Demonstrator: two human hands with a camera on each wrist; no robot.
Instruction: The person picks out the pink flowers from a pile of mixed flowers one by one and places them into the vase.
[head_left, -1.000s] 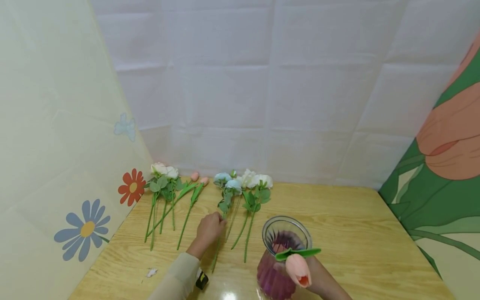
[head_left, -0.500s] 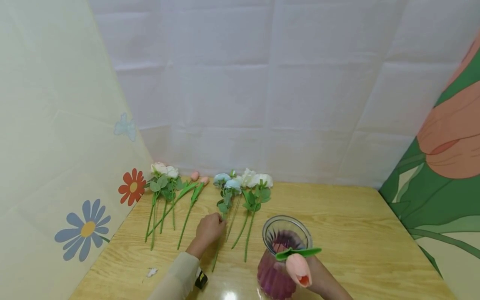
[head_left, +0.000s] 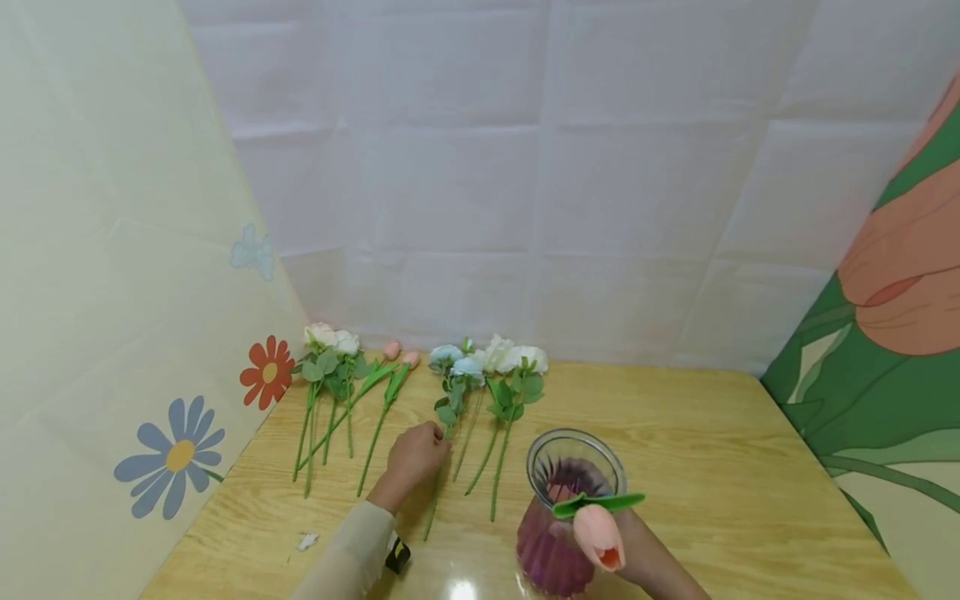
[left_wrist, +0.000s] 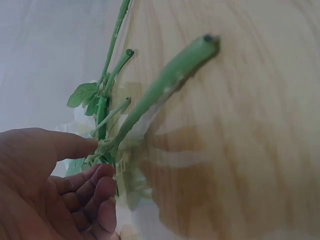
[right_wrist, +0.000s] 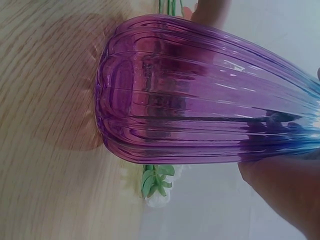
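Note:
My left hand [head_left: 416,457] is at the green stem of a pale blue artificial flower [head_left: 467,369] on the table. In the left wrist view, the thumb and curled fingers [left_wrist: 105,175] pinch around that stem [left_wrist: 150,95], whose cut end points away from the hand. A second blue flower [head_left: 446,356] lies alongside. Upright on the table stands a ribbed glass vase [right_wrist: 175,95], purple below and bluish at the neck. Behind its neck, my right hand [head_left: 626,542] grips the vase, mostly hidden in the head view. One pink tulip [head_left: 597,535] leans out over the rim towards me.
White flowers [head_left: 516,358] lie right of the blue ones. Farther left are two pink tulips [head_left: 392,351] and several pale roses [head_left: 330,337]. A white scrap [head_left: 307,542] lies on the wooden table [head_left: 712,450]. White cloth [head_left: 450,167] hangs behind, with printed panels either side.
My left hand has shifted very slightly to the left at the stem. The vase, the tulip in it and my right hand stay as they were.

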